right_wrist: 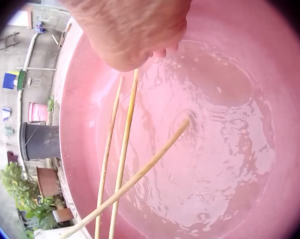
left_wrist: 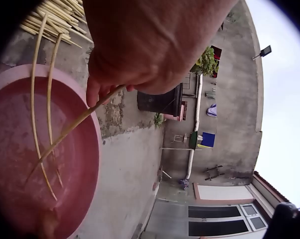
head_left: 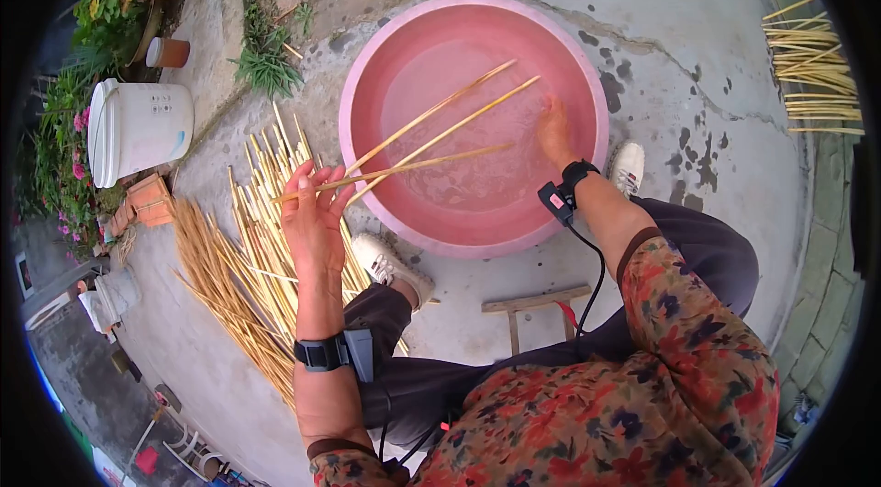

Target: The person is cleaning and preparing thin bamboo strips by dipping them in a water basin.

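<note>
My left hand [head_left: 315, 223] is at the tub's left rim, pinching a thin pale stick [head_left: 440, 159] between thumb and fingers. That stick slants over the pink tub [head_left: 367, 37], its far end touching the water in the right wrist view. Two more long sticks [right_wrist: 126, 134] lean over the rim beneath it, clear of the hand in the left wrist view. Shallow water [right_wrist: 224, 164] with ripples covers the tub's bottom. Inside the tub's right side, my right hand [head_left: 553, 134] hangs over the water, fingers loosely bent and mostly hidden behind its back; no object shows in it.
Left of the tub lies a pile of pale sticks [head_left: 266, 202] beside browner stalks [head_left: 206, 257]. Another bundle [head_left: 812, 74] sits far right. A white bucket [head_left: 142, 129] stands by plants. A small wooden stool [head_left: 537, 299] is between the person's legs.
</note>
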Tool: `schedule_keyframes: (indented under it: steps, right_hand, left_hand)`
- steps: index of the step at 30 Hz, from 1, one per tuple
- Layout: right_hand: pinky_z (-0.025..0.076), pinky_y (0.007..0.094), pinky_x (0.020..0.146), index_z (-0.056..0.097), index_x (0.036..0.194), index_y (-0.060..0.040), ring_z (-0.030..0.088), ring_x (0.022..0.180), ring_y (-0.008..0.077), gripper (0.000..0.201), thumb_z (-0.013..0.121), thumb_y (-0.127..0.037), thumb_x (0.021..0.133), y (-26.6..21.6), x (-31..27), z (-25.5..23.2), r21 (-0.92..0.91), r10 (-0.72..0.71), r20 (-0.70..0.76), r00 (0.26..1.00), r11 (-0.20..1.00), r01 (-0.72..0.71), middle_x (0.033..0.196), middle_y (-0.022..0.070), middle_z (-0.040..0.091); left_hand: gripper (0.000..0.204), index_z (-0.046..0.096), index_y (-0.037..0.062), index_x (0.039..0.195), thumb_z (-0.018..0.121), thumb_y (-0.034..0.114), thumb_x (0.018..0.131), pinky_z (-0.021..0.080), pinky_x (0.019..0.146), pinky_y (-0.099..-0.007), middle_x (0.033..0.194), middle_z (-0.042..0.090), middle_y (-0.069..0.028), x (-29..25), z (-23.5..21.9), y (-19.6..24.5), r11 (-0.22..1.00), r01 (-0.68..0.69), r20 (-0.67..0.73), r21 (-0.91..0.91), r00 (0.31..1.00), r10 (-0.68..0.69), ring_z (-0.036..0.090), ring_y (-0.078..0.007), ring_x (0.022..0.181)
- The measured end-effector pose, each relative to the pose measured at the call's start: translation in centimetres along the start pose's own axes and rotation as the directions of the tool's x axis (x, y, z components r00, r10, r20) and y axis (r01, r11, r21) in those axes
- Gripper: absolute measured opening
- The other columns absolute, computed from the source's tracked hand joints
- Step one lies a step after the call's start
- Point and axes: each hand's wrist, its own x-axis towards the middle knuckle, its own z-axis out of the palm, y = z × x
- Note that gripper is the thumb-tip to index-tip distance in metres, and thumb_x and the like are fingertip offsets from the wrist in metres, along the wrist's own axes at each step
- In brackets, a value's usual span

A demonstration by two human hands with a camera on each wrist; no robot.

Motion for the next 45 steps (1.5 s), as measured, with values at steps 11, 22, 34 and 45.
schedule_keyframes:
  steps: [11,22,34,45]
  right_hand:
    - [0.038,0.0402,0.082,0.055,0.103,-0.0108,0.050,0.098,0.0270,0.028,0.052,-0.009,0.075,-7.8,-0.7,-0.7,-0.105,-0.238,0.726,0.645,0.889,0.446,0.100,0.0095,0.055]
    - [0.026,0.0470,0.094,0.047,0.112,-0.0088,0.043,0.109,0.0259,0.036,0.050,-0.008,0.076,-14.4,-3.5,6.5,0.142,-0.566,0.788,0.241,0.548,0.824,0.114,0.0102,0.048]
    - [0.043,0.0386,0.069,0.047,0.105,-0.0076,0.055,0.080,0.0308,0.022,0.046,-0.010,0.083,-17.5,-4.5,-1.2,0.346,-0.439,0.897,0.050,0.769,0.537,0.089,0.0144,0.056]
    - [0.042,0.0417,0.077,0.045,0.111,-0.0047,0.053,0.089,0.0348,0.031,0.051,-0.013,0.082,-21.7,-4.8,-10.4,0.184,-0.453,0.841,0.297,0.754,0.631,0.093,0.0174,0.056]
  left_hand:
    - [0.019,0.048,0.0011,0.100,0.041,0.016,0.091,0.051,0.074,-0.0393,0.097,0.054,-0.0127,0.5,-2.2,-3.4,0.974,0.223,-0.115,-0.033,0.967,-0.226,0.056,-0.0261,0.091]
    - [0.029,0.038,-0.0030,0.111,0.040,0.018,0.091,0.048,0.079,-0.0416,0.110,0.047,-0.0199,-1.4,-3.8,-7.4,0.886,0.417,-0.260,-0.201,0.850,-0.459,0.051,-0.0314,0.099]
    - [0.030,0.038,0.0003,0.118,0.038,0.006,0.088,0.038,0.094,-0.0408,0.118,0.046,-0.0165,-0.3,-1.5,-3.7,0.902,0.037,-0.046,-0.430,0.997,-0.064,0.047,-0.0266,0.106]
    - [0.019,0.047,0.0017,0.105,0.045,0.008,0.088,0.039,0.092,-0.0346,0.096,0.055,-0.0090,-1.5,5.0,-0.1,0.835,-0.238,0.241,-0.495,0.886,0.395,0.052,-0.0193,0.096]
